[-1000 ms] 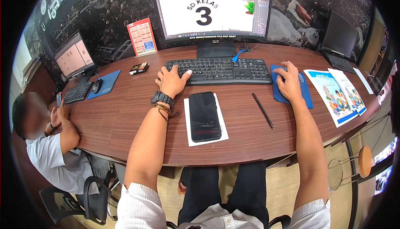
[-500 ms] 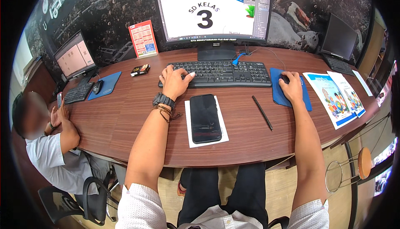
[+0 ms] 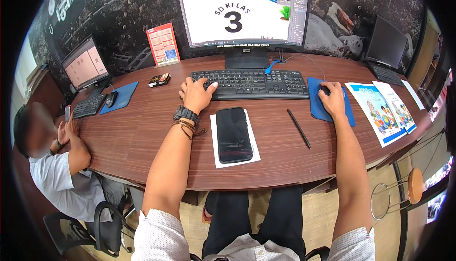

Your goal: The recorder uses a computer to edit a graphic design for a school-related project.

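My left hand (image 3: 196, 94), with a dark watch and beaded bracelet at its wrist, rests at the left end of a black keyboard (image 3: 256, 82). Its fingers are spread, with thumb and fingertips on or just over the nearest keys. On a blue mouse pad (image 3: 349, 112), my right hand (image 3: 334, 100) curls over a dark computer mouse (image 3: 325, 90), which it mostly hides. Behind the keyboard stands a wide curved monitor (image 3: 204, 11) showing a page layout with large black lettering, a blue shape and a green plant.
A black smartphone (image 3: 234, 137) lies on white paper between my forearms, with a black stylus pen (image 3: 299, 129) to its right. Illustrated printed sheets (image 3: 377, 113) lie at the right. A small box (image 3: 160, 80) and a red desk calendar (image 3: 163, 44) are at the left. Another person (image 3: 66, 166) sits far left, holding a phone.
My left hand has shifted slightly down and to the left, its fingers drawn back a little on the keyboard. My right hand stays on the mouse. The monitor's picture looks nearly the same.
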`<move>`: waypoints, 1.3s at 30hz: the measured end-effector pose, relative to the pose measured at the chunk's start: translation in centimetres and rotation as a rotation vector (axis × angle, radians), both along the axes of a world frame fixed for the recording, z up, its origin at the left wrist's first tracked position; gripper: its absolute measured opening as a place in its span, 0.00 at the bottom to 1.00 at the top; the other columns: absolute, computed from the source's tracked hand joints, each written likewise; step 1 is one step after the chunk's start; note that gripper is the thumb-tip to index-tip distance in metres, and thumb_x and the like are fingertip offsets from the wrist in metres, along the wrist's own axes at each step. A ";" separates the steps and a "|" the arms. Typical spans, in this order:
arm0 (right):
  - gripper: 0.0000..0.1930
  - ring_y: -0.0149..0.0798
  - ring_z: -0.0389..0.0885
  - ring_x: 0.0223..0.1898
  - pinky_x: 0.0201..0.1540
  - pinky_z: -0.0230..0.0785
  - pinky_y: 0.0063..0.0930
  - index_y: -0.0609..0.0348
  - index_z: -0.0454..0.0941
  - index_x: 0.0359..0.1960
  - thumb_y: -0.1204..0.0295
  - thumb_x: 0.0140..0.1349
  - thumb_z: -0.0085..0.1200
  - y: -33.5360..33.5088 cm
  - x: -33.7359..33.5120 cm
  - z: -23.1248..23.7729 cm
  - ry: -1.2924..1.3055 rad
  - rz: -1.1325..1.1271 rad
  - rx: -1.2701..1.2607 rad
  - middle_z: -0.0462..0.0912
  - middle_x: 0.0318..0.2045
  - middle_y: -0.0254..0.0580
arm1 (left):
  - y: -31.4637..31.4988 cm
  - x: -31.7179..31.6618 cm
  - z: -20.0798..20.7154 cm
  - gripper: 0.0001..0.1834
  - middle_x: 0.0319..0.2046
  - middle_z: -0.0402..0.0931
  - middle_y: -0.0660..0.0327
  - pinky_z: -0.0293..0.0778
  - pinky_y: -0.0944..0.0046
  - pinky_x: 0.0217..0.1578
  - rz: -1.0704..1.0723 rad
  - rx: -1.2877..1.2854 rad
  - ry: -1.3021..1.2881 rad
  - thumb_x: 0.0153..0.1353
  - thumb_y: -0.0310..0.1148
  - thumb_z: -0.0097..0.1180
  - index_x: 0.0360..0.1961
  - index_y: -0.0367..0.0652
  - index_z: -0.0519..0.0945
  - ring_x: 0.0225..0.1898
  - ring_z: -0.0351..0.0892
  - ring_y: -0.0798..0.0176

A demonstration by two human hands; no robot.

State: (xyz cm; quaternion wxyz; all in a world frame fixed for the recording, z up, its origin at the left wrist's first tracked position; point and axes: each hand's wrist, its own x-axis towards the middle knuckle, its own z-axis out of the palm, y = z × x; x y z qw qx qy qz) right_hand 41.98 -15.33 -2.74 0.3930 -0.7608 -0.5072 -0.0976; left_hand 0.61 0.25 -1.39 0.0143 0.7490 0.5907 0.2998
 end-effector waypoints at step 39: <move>0.20 0.53 0.75 0.57 0.59 0.68 0.41 0.52 0.81 0.50 0.64 0.55 0.58 -0.1 -0.6 0.4 0.006 -0.029 -0.023 0.74 0.55 0.49 | 0.7 0.1 -0.3 0.17 0.52 0.71 0.46 0.64 0.38 0.58 0.013 0.094 0.003 0.65 0.41 0.55 0.50 0.46 0.83 0.54 0.71 0.38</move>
